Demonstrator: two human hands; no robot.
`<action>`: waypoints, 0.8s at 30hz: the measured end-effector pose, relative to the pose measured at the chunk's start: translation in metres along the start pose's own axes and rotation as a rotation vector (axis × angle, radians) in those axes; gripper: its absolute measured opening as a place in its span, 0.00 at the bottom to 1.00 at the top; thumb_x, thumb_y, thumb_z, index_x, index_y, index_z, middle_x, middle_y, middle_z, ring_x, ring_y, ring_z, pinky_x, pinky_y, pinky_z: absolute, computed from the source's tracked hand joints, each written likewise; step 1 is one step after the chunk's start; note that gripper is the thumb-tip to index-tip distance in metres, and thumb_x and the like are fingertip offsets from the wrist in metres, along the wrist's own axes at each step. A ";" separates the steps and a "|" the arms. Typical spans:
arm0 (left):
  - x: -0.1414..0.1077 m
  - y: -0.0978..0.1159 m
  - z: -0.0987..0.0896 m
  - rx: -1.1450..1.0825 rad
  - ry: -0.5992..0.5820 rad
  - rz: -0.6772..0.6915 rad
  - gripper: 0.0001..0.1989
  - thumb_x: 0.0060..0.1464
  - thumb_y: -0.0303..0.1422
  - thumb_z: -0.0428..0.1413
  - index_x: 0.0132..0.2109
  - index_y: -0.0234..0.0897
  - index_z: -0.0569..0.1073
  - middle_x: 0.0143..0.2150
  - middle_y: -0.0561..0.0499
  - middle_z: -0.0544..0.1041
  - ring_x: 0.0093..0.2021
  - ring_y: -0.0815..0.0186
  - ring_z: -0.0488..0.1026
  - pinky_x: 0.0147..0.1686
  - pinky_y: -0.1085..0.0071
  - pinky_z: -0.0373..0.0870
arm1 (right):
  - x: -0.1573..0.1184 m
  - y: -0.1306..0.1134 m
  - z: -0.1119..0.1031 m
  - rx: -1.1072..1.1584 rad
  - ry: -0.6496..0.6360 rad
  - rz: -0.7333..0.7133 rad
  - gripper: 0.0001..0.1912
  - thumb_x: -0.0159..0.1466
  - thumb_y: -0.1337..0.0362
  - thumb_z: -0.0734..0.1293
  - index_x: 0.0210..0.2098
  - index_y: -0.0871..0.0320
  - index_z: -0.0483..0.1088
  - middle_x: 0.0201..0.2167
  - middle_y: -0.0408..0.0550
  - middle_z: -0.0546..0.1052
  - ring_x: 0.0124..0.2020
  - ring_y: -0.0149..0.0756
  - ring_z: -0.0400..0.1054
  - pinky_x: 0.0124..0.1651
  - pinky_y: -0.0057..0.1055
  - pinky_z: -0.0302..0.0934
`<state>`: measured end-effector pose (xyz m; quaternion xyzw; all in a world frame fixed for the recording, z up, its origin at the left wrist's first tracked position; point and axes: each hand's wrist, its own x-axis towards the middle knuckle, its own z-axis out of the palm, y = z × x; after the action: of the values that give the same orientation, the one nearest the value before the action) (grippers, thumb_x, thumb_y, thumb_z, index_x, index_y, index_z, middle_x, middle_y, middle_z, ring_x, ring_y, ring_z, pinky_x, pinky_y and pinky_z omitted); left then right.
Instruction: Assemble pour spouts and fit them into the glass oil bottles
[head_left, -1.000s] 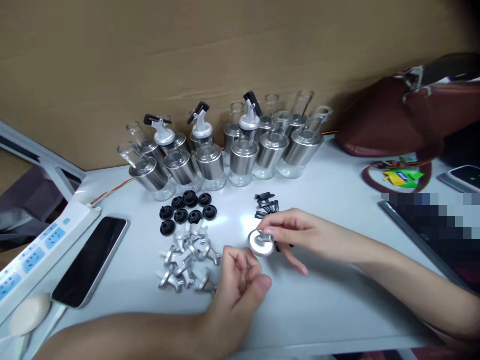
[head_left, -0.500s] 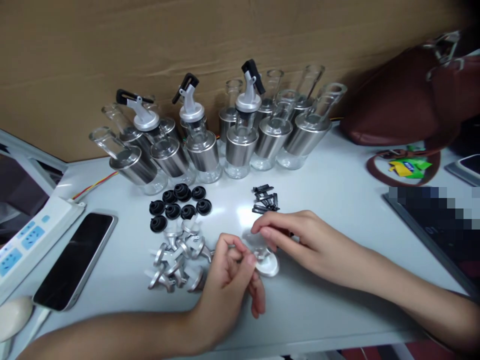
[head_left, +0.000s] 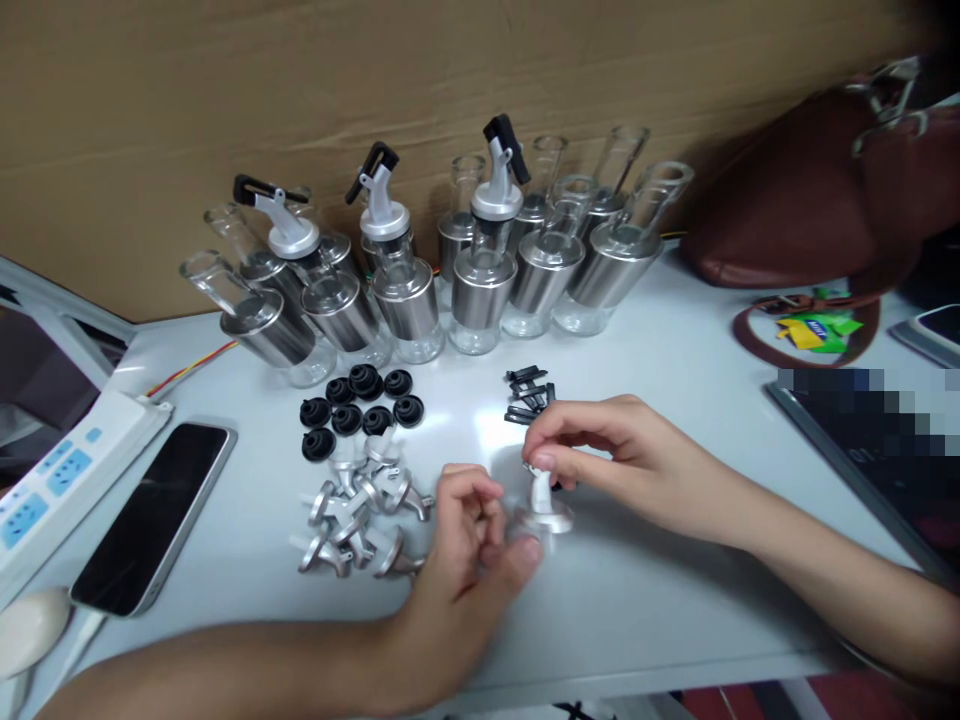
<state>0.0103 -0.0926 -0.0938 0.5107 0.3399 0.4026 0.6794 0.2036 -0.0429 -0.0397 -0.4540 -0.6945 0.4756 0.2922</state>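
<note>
Between thumb and fingers, my right hand pinches a silver pourer spout by its narrow end, with the wide round cap hanging down, blurred. My left hand is beside it, thumb and curled fingers apart and nothing between them; its thumb is close to the cap's rim, and I cannot tell if it touches. Left of that hand lies a pile of silver pourer spouts. Behind them sit several black rubber stoppers. Small black levers lie in a heap just beyond my right hand.
Steel-and-glass bottles stand along the back against cardboard; three carry pourers with black levers. At left are a phone and a power strip. A brown bag, sweets wrappers and a dark tablet-like slab occupy the right.
My left fingers have let go of the pourer spout and spread apart. My right hand has moved slightly right with the spout, whose cap has swung downward.
</note>
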 end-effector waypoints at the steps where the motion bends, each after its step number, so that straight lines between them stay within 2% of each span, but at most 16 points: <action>1: 0.000 -0.001 -0.001 0.040 -0.075 0.043 0.14 0.62 0.33 0.56 0.50 0.51 0.61 0.43 0.54 0.62 0.38 0.72 0.62 0.38 0.75 0.63 | 0.000 0.000 0.001 0.026 -0.010 0.008 0.10 0.64 0.62 0.65 0.28 0.59 0.71 0.21 0.40 0.73 0.23 0.26 0.66 0.28 0.22 0.60; 3: 0.001 -0.001 -0.003 0.109 -0.202 0.078 0.18 0.61 0.30 0.56 0.54 0.54 0.63 0.48 0.53 0.62 0.41 0.69 0.63 0.42 0.72 0.63 | -0.001 0.000 0.004 0.062 -0.039 0.015 0.10 0.64 0.62 0.65 0.28 0.59 0.70 0.21 0.39 0.73 0.22 0.26 0.66 0.27 0.21 0.60; 5: 0.003 -0.002 -0.004 0.120 -0.252 0.059 0.17 0.62 0.28 0.55 0.54 0.54 0.66 0.47 0.52 0.64 0.42 0.68 0.64 0.44 0.70 0.63 | -0.001 0.000 0.004 0.049 -0.052 -0.001 0.11 0.66 0.61 0.63 0.28 0.58 0.69 0.21 0.40 0.74 0.22 0.26 0.67 0.26 0.22 0.60; 8: 0.005 -0.002 -0.002 0.030 -0.189 0.017 0.13 0.63 0.28 0.52 0.51 0.52 0.68 0.45 0.52 0.65 0.41 0.69 0.67 0.44 0.69 0.63 | -0.001 0.003 -0.006 -0.146 0.021 -0.087 0.15 0.69 0.60 0.58 0.31 0.58 0.71 0.23 0.43 0.75 0.24 0.29 0.69 0.29 0.24 0.61; 10: 0.004 -0.002 -0.001 -0.009 -0.122 -0.013 0.12 0.64 0.28 0.51 0.51 0.51 0.67 0.46 0.52 0.65 0.41 0.70 0.67 0.44 0.70 0.63 | 0.000 0.007 -0.019 -0.346 0.075 -0.147 0.13 0.68 0.61 0.59 0.35 0.59 0.73 0.29 0.46 0.78 0.28 0.32 0.71 0.33 0.27 0.62; 12: 0.002 -0.002 0.000 0.002 -0.071 -0.047 0.10 0.65 0.30 0.51 0.51 0.49 0.66 0.45 0.52 0.66 0.39 0.71 0.66 0.41 0.72 0.62 | 0.001 0.012 -0.033 -0.461 0.011 -0.154 0.11 0.66 0.63 0.61 0.36 0.59 0.74 0.32 0.48 0.79 0.32 0.34 0.72 0.37 0.29 0.62; 16: -0.001 -0.001 0.001 0.028 -0.040 -0.097 0.07 0.66 0.35 0.50 0.50 0.46 0.64 0.39 0.53 0.67 0.35 0.71 0.63 0.37 0.73 0.61 | 0.002 0.023 -0.048 -0.492 -0.181 -0.086 0.11 0.65 0.63 0.62 0.34 0.59 0.76 0.31 0.48 0.78 0.31 0.33 0.72 0.36 0.28 0.63; 24: -0.001 -0.001 0.001 0.021 -0.039 -0.108 0.08 0.66 0.39 0.49 0.51 0.47 0.63 0.39 0.54 0.67 0.37 0.70 0.64 0.37 0.73 0.61 | 0.006 0.037 -0.038 -0.469 -0.215 -0.040 0.09 0.64 0.65 0.64 0.32 0.60 0.76 0.29 0.47 0.78 0.29 0.32 0.72 0.34 0.27 0.63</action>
<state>0.0108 -0.0938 -0.0946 0.5064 0.3577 0.3517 0.7013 0.2462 -0.0171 -0.0601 -0.4424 -0.8217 0.3411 0.1126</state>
